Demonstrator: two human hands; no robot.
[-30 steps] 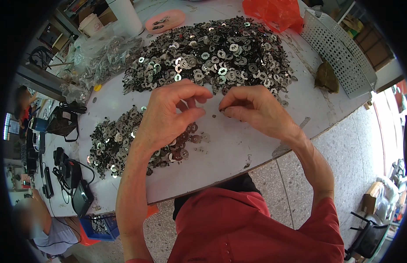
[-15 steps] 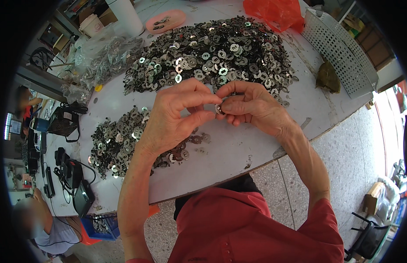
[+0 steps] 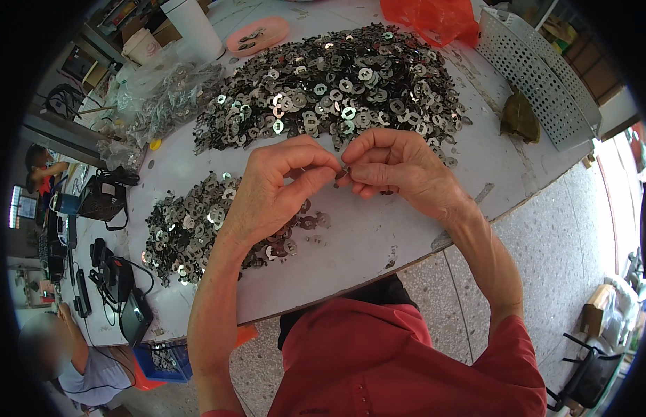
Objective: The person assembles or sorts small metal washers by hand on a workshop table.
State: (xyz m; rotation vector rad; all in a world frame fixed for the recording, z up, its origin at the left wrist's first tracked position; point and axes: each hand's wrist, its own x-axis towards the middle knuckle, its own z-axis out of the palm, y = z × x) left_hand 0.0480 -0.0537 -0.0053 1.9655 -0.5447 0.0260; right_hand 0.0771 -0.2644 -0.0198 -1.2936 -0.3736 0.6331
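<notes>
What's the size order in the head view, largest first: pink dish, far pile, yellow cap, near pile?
1. Far pile
2. Near pile, partly hidden
3. Pink dish
4. Yellow cap

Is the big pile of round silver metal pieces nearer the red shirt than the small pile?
No, the small pile lies nearer the red shirt.

Small dark metal piece (image 3: 342, 174), mostly hidden, between right hand's fingers (image 3: 374, 173), left hand's fingers (image 3: 313, 181) closed at its edge

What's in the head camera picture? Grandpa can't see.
A person's left hand and right hand meet at a small dark piece above a pale table; a big heap of metal pieces lies beyond, a smaller heap at left.
</notes>
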